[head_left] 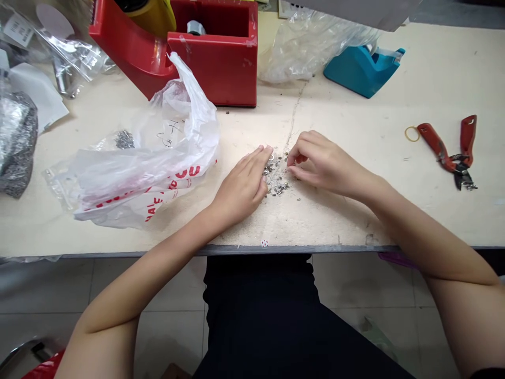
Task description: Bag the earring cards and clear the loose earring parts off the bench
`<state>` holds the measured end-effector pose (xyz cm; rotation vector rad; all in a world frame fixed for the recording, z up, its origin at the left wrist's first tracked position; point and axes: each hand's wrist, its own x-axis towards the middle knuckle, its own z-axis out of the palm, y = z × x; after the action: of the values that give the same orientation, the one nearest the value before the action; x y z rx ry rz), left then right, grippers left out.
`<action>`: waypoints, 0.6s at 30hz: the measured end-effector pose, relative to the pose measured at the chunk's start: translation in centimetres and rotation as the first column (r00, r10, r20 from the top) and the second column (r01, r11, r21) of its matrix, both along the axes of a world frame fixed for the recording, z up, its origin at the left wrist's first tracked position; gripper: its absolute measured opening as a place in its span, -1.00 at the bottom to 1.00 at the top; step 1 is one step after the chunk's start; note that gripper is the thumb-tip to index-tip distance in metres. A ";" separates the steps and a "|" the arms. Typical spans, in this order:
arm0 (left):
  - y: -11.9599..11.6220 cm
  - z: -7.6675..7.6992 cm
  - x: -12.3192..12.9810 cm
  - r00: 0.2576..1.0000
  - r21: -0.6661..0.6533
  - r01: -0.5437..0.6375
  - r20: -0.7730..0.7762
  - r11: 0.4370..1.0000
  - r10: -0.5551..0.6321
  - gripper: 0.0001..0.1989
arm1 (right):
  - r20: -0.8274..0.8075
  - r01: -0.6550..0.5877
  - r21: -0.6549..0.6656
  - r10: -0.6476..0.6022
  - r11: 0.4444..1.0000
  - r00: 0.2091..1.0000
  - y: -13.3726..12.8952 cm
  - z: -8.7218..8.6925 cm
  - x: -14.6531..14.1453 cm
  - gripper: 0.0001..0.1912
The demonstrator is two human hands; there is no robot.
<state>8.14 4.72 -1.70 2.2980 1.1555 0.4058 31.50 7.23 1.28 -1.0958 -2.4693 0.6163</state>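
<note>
Small shiny metal pieces point(281, 188) lie in a loose pile on the table, too small for me to name. My left hand point(244, 184) rests against the pile's left side, fingers stretched out and nearly flat, covering part of it. On the other side, my right hand point(317, 160) has its fingers curled and the thumb close to the fingertips at the pile's edge. Whatever the right fingertips pinch, if anything, is too small to make out. What looks like a clear plastic bag partly lies among the pieces.
A white plastic bag point(158, 179) with red print lies left. Behind stand a red tape dispenser point(221, 68) and a teal tape dispenser point(361, 71), with clear plastic point(311, 47) between. Red-handled pliers point(452, 158) and a rubber band point(412, 128) lie right. The table's front edge point(335, 249) is near.
</note>
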 end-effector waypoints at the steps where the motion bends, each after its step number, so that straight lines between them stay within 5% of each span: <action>1: 0.0 0.1 0.0 1.000 -0.017 -0.005 0.014 1.000 0.005 -0.42 | -0.002 -0.014 -0.011 0.014 1.000 1.000 -0.1 -0.3 -0.3 -0.94; 6: -0.1 0.2 -0.1 0.987 -0.097 -0.021 0.154 0.995 0.035 -0.45 | -0.034 -0.008 -0.040 0.007 0.999 0.999 0.1 -0.5 0.0 -0.90; 13: -0.1 0.0 -0.1 0.959 -0.157 -0.006 0.277 0.988 0.050 -0.49 | -0.095 0.260 -0.128 -0.272 0.957 0.957 -0.2 -0.3 0.9 -0.76; 18: -0.2 0.0 -0.2 0.956 -0.163 0.006 0.291 0.987 0.042 -0.50 | -0.029 0.144 -0.178 -0.152 0.973 0.988 -2.4 -1.2 1.2 -0.67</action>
<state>7.98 4.52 -1.73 2.0067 1.0208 0.6140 32.71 4.88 0.12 -1.3058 -2.3060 0.8148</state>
